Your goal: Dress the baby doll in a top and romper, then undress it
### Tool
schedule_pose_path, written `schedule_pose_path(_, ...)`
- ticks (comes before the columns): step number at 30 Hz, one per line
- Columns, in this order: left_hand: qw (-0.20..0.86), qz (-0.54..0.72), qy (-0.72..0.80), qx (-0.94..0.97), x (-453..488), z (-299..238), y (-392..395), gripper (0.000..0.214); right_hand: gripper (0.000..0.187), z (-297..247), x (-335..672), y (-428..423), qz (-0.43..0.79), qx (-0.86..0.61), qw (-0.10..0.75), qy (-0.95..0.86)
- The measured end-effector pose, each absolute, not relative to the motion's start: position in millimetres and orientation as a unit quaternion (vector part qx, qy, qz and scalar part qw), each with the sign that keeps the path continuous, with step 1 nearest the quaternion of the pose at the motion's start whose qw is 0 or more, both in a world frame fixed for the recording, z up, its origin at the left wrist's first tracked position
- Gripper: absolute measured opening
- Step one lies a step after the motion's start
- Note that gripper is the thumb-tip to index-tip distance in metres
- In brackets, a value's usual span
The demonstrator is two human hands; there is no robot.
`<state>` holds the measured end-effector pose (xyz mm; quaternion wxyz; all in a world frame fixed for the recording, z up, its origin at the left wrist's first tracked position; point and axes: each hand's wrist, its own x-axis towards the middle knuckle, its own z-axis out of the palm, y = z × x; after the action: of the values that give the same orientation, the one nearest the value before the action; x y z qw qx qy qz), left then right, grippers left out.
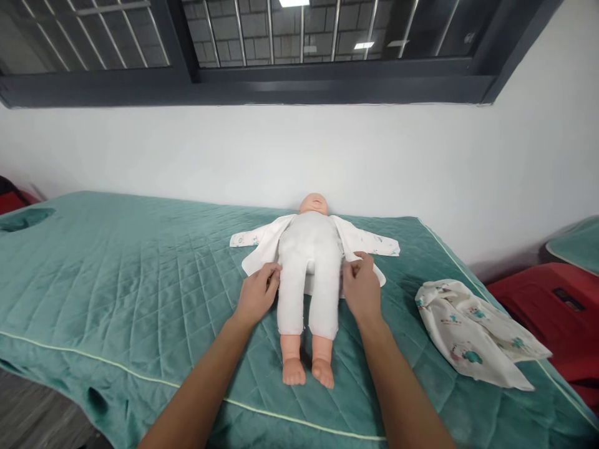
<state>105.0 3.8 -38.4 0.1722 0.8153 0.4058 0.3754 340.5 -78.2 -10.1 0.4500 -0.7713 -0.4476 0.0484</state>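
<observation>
A baby doll (309, 246) with a white cloth body lies on its back, head toward the wall and bare feet toward me. Under its torso spreads an open white baby shirt (266, 254), its printed sleeves stretched out to both sides and its front panels folded apart. At the doll's left-hand hip in view, my left hand (259, 292) is closed, fingertips pinching the shirt's lower edge. My right hand (362, 285) pinches the shirt's edge by the other hip, fingers curled. The fingertips of both hands are partly hidden.
White printed baby trousers (472, 333) lie crumpled on the right of the green quilted bed cover (140, 274). A red case (543, 312) stands beyond the bed's right edge. Behind the bed rises a white wall (187, 156) with a barred, dark-framed window (327, 84).
</observation>
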Motion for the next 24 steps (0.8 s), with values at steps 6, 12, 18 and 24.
schedule_pose_path(6,0.176,0.347,0.436,0.811,106,-36,4,0.025,0.031,-10,330,-98,-0.015,-0.822,0.226,-0.522)
schedule_pose_path(12,0.206,0.35,0.437,0.802,105,-35,5,0.03,0.03,-8,332,-97,-0.035,-0.848,0.161,-0.503)
schedule_pose_path(18,0.252,0.4,0.421,0.774,102,-37,6,0.029,0.026,-14,324,-114,0.01,-0.817,0.29,-0.498)
schedule_pose_path(24,0.221,0.434,0.427,0.762,97,-36,-5,0.03,0.029,-4,363,-176,-0.118,-0.731,0.312,-0.596)
